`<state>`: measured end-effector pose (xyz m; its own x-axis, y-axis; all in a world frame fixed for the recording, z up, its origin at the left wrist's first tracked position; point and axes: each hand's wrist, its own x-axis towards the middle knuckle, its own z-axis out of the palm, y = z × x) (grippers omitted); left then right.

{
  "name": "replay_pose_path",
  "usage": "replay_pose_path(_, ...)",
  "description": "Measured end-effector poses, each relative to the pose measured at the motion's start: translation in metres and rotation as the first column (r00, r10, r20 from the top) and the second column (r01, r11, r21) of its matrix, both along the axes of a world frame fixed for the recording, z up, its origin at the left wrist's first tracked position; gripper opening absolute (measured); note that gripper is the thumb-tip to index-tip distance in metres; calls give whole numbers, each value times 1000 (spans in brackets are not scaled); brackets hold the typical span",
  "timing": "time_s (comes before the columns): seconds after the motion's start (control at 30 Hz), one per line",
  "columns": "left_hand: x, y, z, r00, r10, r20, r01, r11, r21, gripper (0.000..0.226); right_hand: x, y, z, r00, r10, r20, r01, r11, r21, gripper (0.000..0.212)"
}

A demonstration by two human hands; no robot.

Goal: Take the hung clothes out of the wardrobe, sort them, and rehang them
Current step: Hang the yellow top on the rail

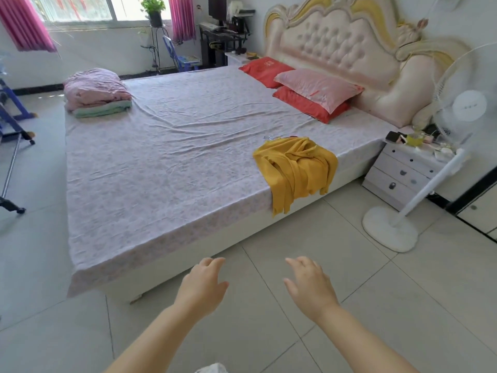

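Observation:
A mustard-yellow garment [295, 168] lies crumpled on the near right corner of the bed [161, 162], one sleeve draping over the edge. A metal hanger hook [269, 137] pokes out at its top. My left hand [203, 285] and my right hand [309, 286] hover over the tiled floor in front of the bed, both empty with fingers spread. The garment sits well beyond both hands. No wardrobe is in view.
Folded pink and green bedding [94, 92] sits at the bed's far left corner, pillows [314, 92] by the headboard. A white standing fan [403, 211] and a drawer nightstand [406, 170] stand to the right. A wheeled rack [13, 168] is at the left.

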<state>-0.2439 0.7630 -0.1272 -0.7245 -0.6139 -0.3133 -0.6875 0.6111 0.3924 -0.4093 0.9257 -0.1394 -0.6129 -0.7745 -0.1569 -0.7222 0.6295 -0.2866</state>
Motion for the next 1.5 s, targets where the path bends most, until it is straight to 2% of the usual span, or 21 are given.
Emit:
replay_pose_path(0.33, -198, -171, -9, 995, -94, -18, 95, 994, 56, 54, -174, -152, -6, 996, -86, -1, 86, 996, 35, 48)
replay_pose_path(0.43, -257, -217, -3, 989, -145, -28, 146, 989, 27, 53, -223, -192, -1, 994, -108, -18, 109, 994, 30, 49)
replay_pose_path(0.63, -359, -273, -8, 986, -163, -33, 164, 985, 55, 53, -315, -244, -8, 987, -153, 46, 153, 988, 17, 49)
replay_pose_path(0.73, -408, -295, -18, 989, -144, -23, 145, 988, 55, 53, -372, -270, -16, 989, -137, 57, 136, 990, 22, 49)
replay_pose_path(1.07, -557, -348, -23, 998, 63, -2, -62, 994, 90, 52, -552, -356, -26, 995, 45, 95, -50, 997, 53, 48)
replay_pose_path(1.33, -634, -402, -43, 993, 116, 22, -118, 988, 100, 53, -638, -433, -40, 987, 78, 140, -84, 996, 37, 49)
replay_pose_path(1.5, -676, -441, -66, 993, 112, 25, -115, 985, 129, 53, -678, -480, -60, 983, 68, 168, -84, 992, 90, 49)
